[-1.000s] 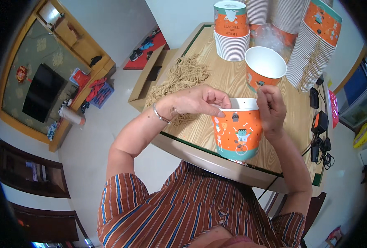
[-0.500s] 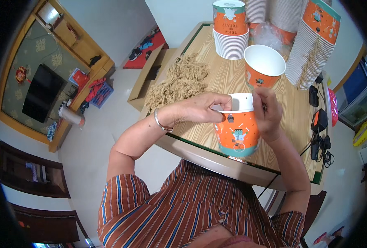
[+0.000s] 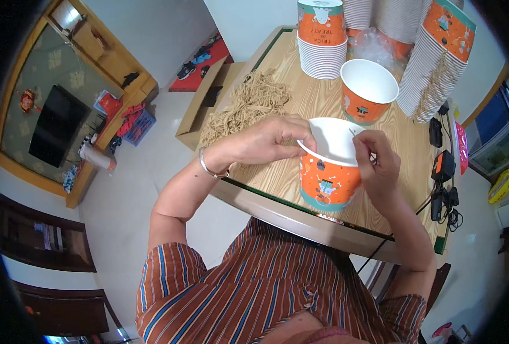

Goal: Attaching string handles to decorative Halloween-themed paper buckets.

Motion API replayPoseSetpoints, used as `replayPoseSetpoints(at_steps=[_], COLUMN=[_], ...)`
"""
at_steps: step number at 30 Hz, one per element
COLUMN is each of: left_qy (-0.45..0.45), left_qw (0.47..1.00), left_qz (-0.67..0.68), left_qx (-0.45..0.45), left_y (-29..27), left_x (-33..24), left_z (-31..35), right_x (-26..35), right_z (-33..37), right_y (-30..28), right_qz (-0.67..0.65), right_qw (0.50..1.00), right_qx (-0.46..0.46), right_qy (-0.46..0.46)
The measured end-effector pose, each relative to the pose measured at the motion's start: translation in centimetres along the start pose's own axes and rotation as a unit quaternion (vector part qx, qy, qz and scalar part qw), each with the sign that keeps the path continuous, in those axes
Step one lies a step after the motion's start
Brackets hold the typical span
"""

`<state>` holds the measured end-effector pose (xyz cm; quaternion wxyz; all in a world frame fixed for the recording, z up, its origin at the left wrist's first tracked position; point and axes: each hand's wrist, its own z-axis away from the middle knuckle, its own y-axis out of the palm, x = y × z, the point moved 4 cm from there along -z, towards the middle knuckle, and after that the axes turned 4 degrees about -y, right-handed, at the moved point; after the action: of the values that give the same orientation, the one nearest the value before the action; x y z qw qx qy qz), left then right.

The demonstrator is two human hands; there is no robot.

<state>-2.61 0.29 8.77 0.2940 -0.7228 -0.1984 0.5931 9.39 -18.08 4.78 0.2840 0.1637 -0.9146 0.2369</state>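
Observation:
An orange paper bucket (image 3: 329, 182) with a teal base, cartoon figures and a white inside is near the table's front edge, its mouth tipped so that the inside shows. My left hand (image 3: 271, 139), with a silver bangle at the wrist, pinches its rim on the left side. At the right side of the rim my right hand (image 3: 379, 163) is closed, fingertips drawn together against the wall; what lies between them is too small to make out. A small dark spot shows on the inner wall beside those fingers. Just behind stands a second orange bucket (image 3: 360, 109), mouth up.
A heap of tan cords (image 3: 248, 109) lies at the table's left. Upside-down bucket stacks (image 3: 322, 57) stand at the back, and a leaning stack (image 3: 429, 80) has cords hanging on it. Black adapters and cables (image 3: 442, 166) line the right edge. An open cardboard box (image 3: 194, 117) is beside the table.
The front bucket's mouth has tilted so that more of the inside shows. My left hand has shifted slightly left, still at the rim; my right hand has moved a little right and down.

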Motion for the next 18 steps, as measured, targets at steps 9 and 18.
replayPoseSetpoints(at_steps=[9,18], left_qy=[0.082,0.032], left_qw=[0.984,0.98], left_qz=[-0.156,-0.162], left_qx=[-0.031,-0.113], left_y=[3.0,4.3], left_x=[1.5,2.6], left_z=[2.4,4.4], right_x=[0.8,-0.8], right_z=[-2.3,-1.6], right_y=[-0.4,4.4], right_qz=[-0.107,-0.115], right_qw=[0.924,0.874], right_qx=[0.313,0.459], right_qy=[0.192,0.112])
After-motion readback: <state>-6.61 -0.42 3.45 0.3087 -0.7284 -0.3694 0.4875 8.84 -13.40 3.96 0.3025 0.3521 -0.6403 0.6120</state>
